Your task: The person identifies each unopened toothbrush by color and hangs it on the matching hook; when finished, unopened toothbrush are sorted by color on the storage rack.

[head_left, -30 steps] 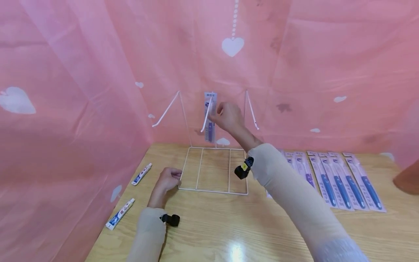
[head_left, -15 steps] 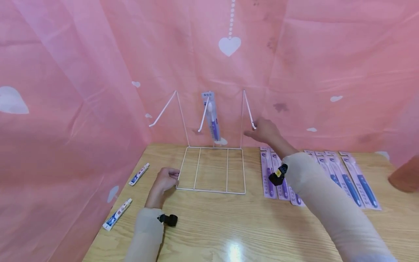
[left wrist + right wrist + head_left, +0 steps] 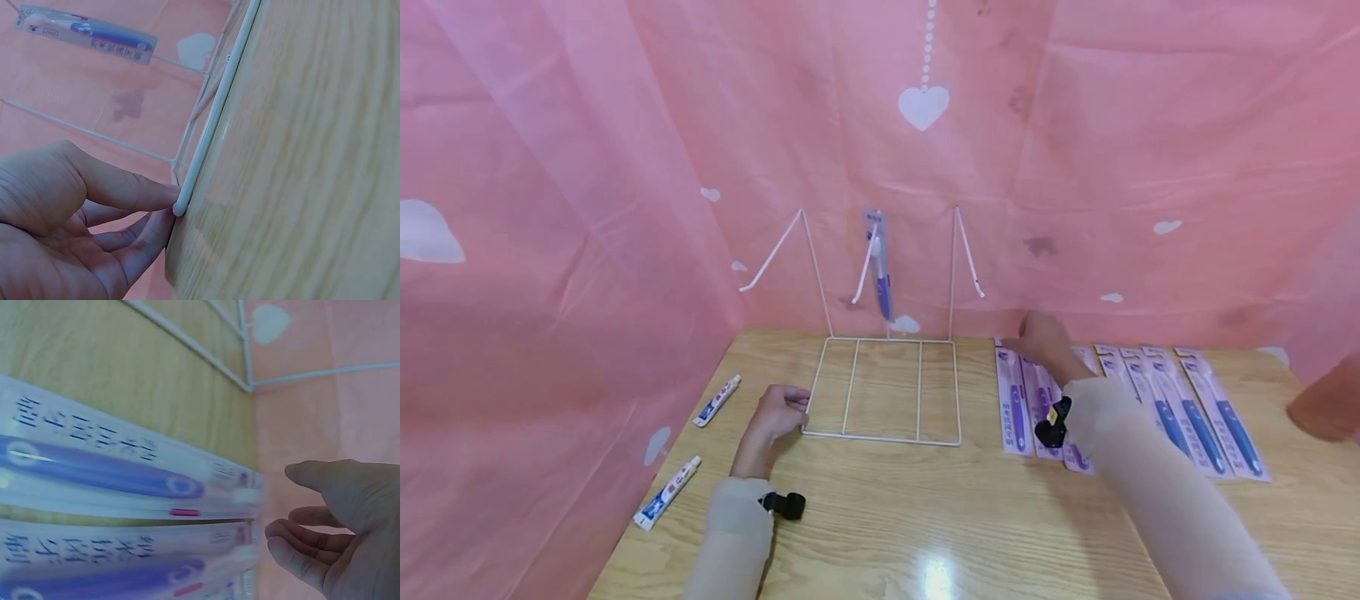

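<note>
A white wire display rack [image 3: 880, 438] with three slanted hooks stands on the wooden table. My left hand [image 3: 778, 412] pinches its front left corner between thumb and fingers, seen close in the left wrist view. From the middle hook hangs a packaged toothbrush [image 3: 883, 292] with a purple handle. My right hand [image 3: 1047, 340] is over the top ends of several purple packaged toothbrushes [image 3: 1017, 408] lying right of the rack. In the right wrist view, its thumb and fingers are parted, with nothing between them, near the head end of a purple pack [image 3: 100, 469].
Several blue packaged toothbrushes [image 3: 1240, 425] lie in a row farther right. Two toothpaste tubes [image 3: 668, 493] lie at the table's left side. A brownish-orange object [image 3: 1326, 404] is at the right edge. A pink curtain [image 3: 1075, 167] hangs behind and to the left.
My right hand has left the toothbrush on the middle hook and moved right and down to the purple packs. The hung toothbrush has swung. My left hand keeps its hold on the rack.
</note>
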`<state>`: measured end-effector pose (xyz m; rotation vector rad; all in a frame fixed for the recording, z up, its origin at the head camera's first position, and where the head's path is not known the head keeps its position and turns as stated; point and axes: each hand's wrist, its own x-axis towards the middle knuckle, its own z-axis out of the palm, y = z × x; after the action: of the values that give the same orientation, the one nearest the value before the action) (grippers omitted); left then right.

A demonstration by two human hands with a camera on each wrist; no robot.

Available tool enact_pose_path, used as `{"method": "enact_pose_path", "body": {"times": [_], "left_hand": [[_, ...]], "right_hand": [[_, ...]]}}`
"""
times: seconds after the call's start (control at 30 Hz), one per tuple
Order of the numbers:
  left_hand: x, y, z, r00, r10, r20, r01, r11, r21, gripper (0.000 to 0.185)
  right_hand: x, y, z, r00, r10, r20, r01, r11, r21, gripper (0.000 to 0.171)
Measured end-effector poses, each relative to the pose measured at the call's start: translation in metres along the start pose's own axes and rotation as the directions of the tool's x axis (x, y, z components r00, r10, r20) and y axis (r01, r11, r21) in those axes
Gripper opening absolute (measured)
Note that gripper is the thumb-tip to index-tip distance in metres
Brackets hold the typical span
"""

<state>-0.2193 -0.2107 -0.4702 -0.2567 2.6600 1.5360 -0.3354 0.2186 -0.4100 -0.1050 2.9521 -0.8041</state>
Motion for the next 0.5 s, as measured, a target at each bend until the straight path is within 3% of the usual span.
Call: {"method": "enact_pose_path", "body": {"times": [0.13,0.33,0.5], "left_hand": [[-0.002,0.001,-0.001,0.999,0.044,0.002,-0.044,0.999,-0.007,0.043],[0.001,-0.002,0.002,1.000,0.010,-0.007,-0.010,1.000,-0.011,0.045],[0.003,-0.003,0.001,1.000,0.012,-0.023,-0.012,1.000,0.007,0.047]], "right_hand": [[0.000,0.005,0.013,1.000,0.022,0.013,-0.022,1.000,-0.002,0.035],[-0.001,0.013,0.026,1.000,0.021,-0.004,-0.021,0.999,0.026,0.033],[0.001,0.013,0.030,0.999,-0.016,-0.040,0.014,0.999,-0.043,0.029]]}}
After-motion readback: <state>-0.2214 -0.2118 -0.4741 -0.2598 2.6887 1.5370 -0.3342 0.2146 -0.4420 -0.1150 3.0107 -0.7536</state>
